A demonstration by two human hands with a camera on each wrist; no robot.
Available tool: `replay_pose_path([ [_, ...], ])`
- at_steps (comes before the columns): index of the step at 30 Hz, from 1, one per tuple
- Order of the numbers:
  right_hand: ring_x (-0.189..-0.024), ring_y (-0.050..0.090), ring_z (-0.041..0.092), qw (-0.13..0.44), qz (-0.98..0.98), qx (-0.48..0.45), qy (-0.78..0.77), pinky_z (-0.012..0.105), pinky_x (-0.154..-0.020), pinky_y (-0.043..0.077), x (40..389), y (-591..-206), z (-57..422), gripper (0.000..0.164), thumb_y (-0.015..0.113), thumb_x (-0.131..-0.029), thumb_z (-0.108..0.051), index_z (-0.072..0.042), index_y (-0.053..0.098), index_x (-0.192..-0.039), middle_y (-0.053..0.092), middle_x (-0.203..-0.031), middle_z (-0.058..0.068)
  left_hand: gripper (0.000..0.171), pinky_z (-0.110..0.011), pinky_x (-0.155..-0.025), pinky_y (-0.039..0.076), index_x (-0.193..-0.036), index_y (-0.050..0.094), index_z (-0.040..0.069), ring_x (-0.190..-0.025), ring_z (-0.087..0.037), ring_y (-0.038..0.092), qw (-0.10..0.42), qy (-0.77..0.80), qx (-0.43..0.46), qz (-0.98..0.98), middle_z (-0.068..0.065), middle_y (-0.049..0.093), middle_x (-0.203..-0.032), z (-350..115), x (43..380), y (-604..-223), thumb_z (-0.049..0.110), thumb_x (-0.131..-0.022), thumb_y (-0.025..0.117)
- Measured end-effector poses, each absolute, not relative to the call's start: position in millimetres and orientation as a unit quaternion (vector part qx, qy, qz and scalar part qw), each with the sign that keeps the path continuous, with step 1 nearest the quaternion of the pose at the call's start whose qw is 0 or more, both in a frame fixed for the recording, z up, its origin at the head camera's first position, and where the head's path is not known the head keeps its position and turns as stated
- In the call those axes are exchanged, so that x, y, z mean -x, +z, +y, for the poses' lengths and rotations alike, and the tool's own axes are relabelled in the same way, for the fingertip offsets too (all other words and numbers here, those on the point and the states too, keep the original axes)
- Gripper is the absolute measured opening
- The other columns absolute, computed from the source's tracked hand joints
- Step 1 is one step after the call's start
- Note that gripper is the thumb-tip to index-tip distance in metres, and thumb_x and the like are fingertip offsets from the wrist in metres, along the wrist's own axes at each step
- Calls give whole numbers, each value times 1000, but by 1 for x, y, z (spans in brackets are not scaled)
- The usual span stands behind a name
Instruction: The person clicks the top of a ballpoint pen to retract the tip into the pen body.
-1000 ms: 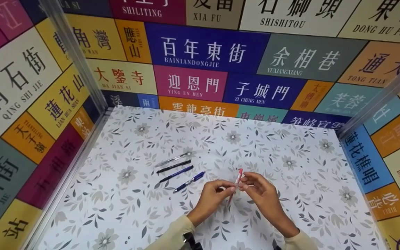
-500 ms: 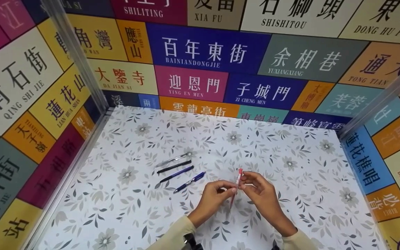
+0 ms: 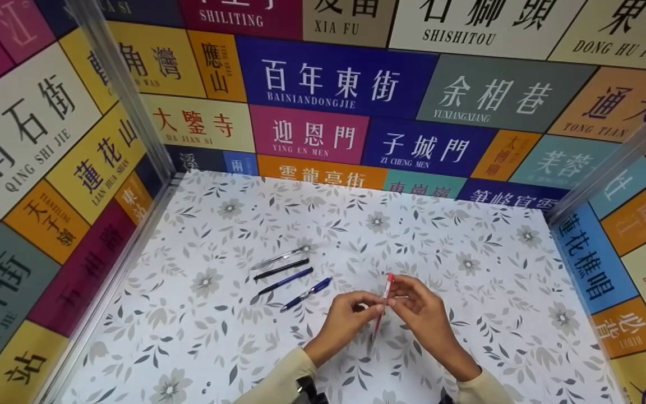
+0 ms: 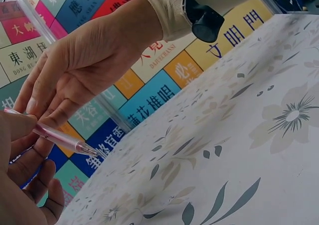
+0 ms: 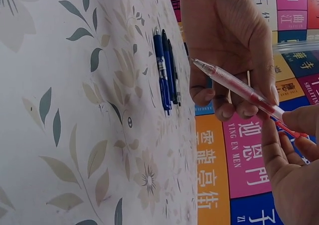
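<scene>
A red ballpoint pen (image 3: 388,285) with a clear barrel is held between both hands above the patterned tabletop, tilted in the head view with its red end up and its tip down. My left hand (image 3: 345,321) pinches the barrel near its middle between thumb and fingers. From the other side, my right hand (image 3: 428,315) pinches it closer to the red end. The bare metal tip of the pen (image 5: 232,83) shows in the right wrist view. In the left wrist view the pen's upper end is hidden behind the near thumb (image 4: 20,125).
Left of the hands, several pens lie side by side at a slant: a clear pen (image 3: 279,258), a black pen (image 3: 281,269), a dark blue pen (image 3: 285,281) and a blue pen with a clip (image 3: 306,293). Sign-printed panels (image 3: 334,78) enclose the floral tabletop (image 3: 233,348).
Held in the fingers, the red pen has shifted and turned slightly, its red end a touch further right. Both hands stay almost in place; the pens on the table have not moved.
</scene>
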State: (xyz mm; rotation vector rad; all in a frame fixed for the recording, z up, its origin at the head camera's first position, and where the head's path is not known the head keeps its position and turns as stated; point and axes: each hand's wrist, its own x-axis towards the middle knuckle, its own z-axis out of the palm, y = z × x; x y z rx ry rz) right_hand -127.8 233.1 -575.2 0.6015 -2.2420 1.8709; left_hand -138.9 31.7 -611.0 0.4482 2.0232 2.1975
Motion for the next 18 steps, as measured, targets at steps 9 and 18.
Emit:
replay_pose_path([
  [9,-105,73,38,80,-766,-211,602,26,-90,62,129,-572,233,56,76,-99,8,-5,61,-151,70,-122,16,11,-26,-83,58,-107,85,3,-91,-9,73,67,712,-151,682,-7,83,-102,32,138,-606,9,-99,81],
  [18,-103,74,33,100,-754,-262,595,25,-92,61,129,-570,232,56,74,-96,16,6,59,-150,68,-122,23,10,-26,-84,56,-106,84,2,-90,-4,70,70,702,-161,690,-11,83,-102,32,137,-605,8,-98,82],
])
